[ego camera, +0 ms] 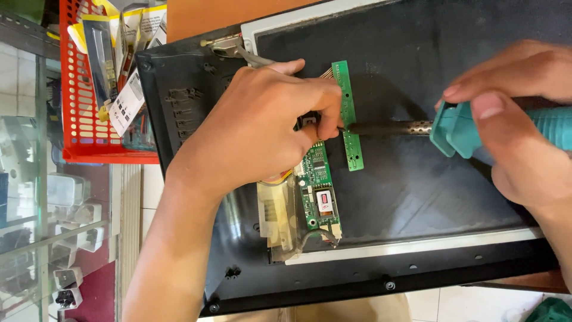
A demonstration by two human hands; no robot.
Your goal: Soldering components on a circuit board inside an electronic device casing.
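The left hand pinches a narrow green strip circuit board, its grip closed on it, seemingly to steady it against the dark back panel of an opened flat monitor. The right hand is wrapped tight round a teal-handled soldering iron, whose metal barrel points at the strip. A second green circuit board sits just below. A red plastic basket of packets stands beside a glass display case.

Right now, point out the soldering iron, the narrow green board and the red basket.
soldering iron (390,128), head view, on its dark metal barrel.
narrow green board (354,152), head view, on its lower half.
red basket (80,128), head view, on its mesh wall.
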